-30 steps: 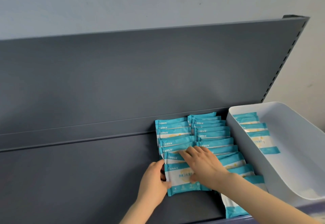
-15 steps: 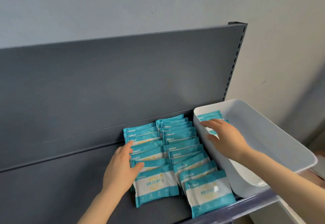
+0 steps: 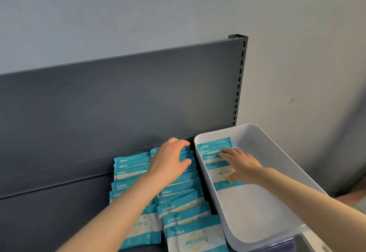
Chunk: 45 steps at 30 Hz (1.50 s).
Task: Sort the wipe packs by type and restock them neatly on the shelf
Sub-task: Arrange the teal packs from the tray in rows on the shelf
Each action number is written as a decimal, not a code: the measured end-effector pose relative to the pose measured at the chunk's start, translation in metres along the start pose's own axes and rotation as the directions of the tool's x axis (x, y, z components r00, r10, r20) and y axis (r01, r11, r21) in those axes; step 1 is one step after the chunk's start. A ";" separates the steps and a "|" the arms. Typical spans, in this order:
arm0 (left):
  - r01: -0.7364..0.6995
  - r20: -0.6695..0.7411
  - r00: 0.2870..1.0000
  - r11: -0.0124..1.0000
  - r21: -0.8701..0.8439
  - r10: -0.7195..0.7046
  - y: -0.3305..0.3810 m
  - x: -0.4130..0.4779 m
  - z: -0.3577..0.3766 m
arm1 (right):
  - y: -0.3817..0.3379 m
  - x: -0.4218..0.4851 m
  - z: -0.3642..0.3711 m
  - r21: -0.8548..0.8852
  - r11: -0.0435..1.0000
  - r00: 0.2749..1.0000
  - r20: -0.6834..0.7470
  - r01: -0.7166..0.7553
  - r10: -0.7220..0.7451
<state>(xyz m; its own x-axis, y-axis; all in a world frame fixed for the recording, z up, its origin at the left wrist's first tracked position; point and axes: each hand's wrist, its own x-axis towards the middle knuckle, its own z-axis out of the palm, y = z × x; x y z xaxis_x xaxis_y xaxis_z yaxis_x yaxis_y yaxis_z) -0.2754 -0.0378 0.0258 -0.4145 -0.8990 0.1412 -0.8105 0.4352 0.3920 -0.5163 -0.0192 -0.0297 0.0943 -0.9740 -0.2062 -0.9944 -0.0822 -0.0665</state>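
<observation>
**Fingers resting on packs, one hand on the shelf and one in the bin**

Fingers (image 3: 184, 144) of the left hand (image 3: 170, 162) are loose and a little bent. They rest on the top edges of the back packs in the right row (image 3: 184, 208) and grip nothing. The right hand (image 3: 244, 167) is down inside the bin (image 3: 255, 216). Its fingers (image 3: 225, 153) lie straight and flat on the bin packs (image 3: 213, 145). They press on them and are not curled round any.

The bin is white and long. It sits on the right end of the shelf (image 3: 49, 222), just beside the right row. About four packs lie in its far half, one partly on top of the next. Their blue top edges point to the back.

On the shelf the packs make two rows, the left row (image 3: 128, 164) and the right row. The rows touch side by side. Each row runs from the front edge of the shelf to the back panel (image 3: 118, 103). The packs lean back like fallen dominoes, so each one covers part of the one behind it. Their blue bands run from left to right. I cannot tell which side of a pack is longer.

All the packs look alike. Each is soft and flat, with a blue band at the top, a blue band at the bottom, and white with a pale yellow picture in the middle. Small print is on the top band, too small to read.

Behind the shelf is a grey wall (image 3: 138, 14).
</observation>
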 end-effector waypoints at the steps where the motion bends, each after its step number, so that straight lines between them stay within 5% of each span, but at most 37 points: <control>1: 0.001 0.006 1.000 1.000 0.014 -0.001 0.007 0.006 0.003 | 0.002 0.003 0.000 -0.021 1.000 1.000 0.002 0.014 -0.014; 11: 0.001 0.081 0.997 0.986 0.166 -0.014 0.054 0.064 0.034 | 0.020 -0.003 -0.012 -0.031 0.996 0.995 0.060 0.084 -0.082; 17: -0.034 0.242 0.969 0.946 0.322 -0.047 0.077 0.094 0.073 | 0.049 -0.030 -0.033 -0.074 0.995 0.997 -0.028 0.066 -0.068; 29: 0.093 0.282 0.916 0.835 0.542 -0.285 0.085 0.104 0.110 | 0.074 -0.062 -0.029 -0.043 0.993 0.992 -0.070 0.106 -0.109; 36: 0.183 0.288 0.913 0.920 0.347 -0.290 0.094 0.089 0.103 | 0.076 -0.065 -0.036 -0.024 0.996 0.991 -0.102 0.081 -0.083; 45: 0.193 0.053 0.980 0.981 0.030 -0.194 0.085 0.071 0.006 | 0.040 -0.075 -0.082 0.104 0.991 0.967 -0.248 0.081 -0.053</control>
<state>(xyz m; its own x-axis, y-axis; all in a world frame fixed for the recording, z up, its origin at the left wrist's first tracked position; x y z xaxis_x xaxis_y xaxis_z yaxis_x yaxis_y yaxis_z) -0.3766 -0.0643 0.0636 -0.2706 -0.9626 0.0139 -0.8872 0.2550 0.3844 -0.5675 0.0331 0.0628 0.1324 -0.9901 0.0462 -0.9730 -0.1387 -0.1846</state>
